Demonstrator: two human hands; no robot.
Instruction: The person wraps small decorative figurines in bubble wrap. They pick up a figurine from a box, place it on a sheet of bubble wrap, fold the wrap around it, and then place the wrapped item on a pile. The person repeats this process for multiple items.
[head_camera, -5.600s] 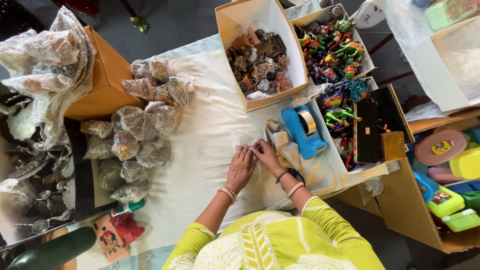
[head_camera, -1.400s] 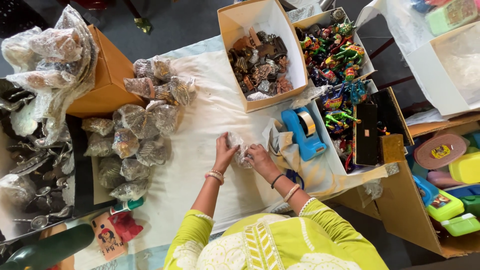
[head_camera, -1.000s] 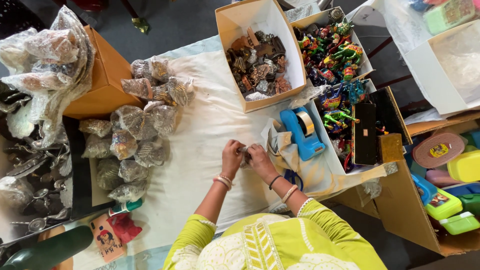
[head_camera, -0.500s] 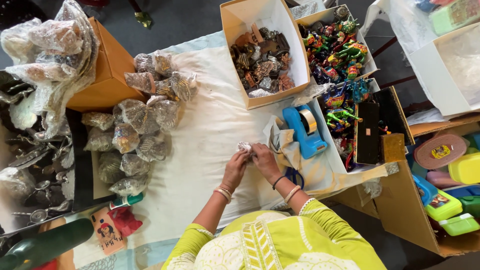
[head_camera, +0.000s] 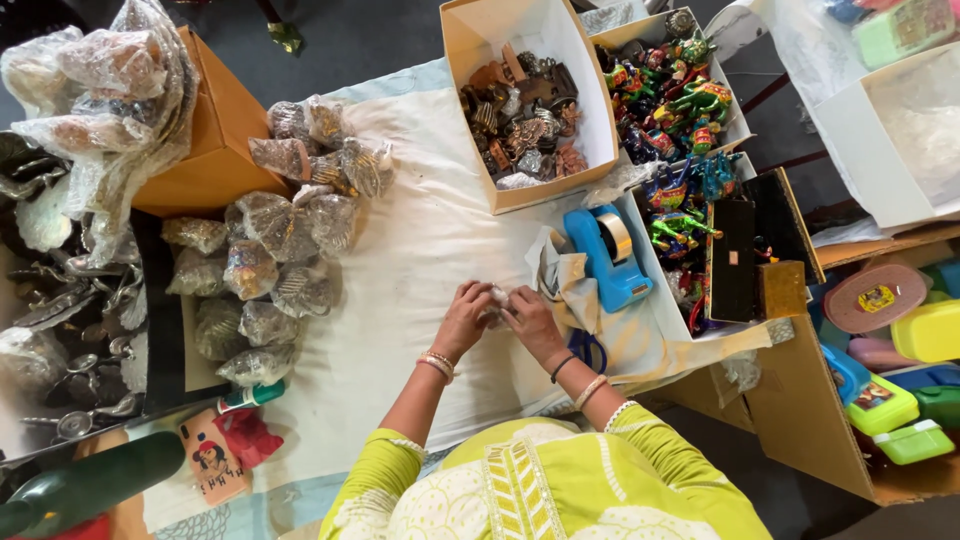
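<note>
Nearest, the left hand (head_camera: 463, 322) and right hand (head_camera: 533, 322) meet over a white cloth (head_camera: 420, 250), fingers curled shut around a small clear-wrapped bundle (head_camera: 497, 298) between them. Just right lies a blue tape dispenser (head_camera: 610, 258). Left sit wrapped packets (head_camera: 270, 260). Farther off, an open box (head_camera: 528, 100) holds brown figurines, above dark floor (head_camera: 360, 40).

Between the fingers (head_camera: 478, 300) sits a small crinkly clear plastic packet (head_camera: 497, 302), shiny. Under them lies soft matt white cloth (head_camera: 420, 240). Just right of them stands a smooth glossy blue plastic tape holder (head_camera: 607, 258) and brown cardboard box (head_camera: 540, 95).
</note>
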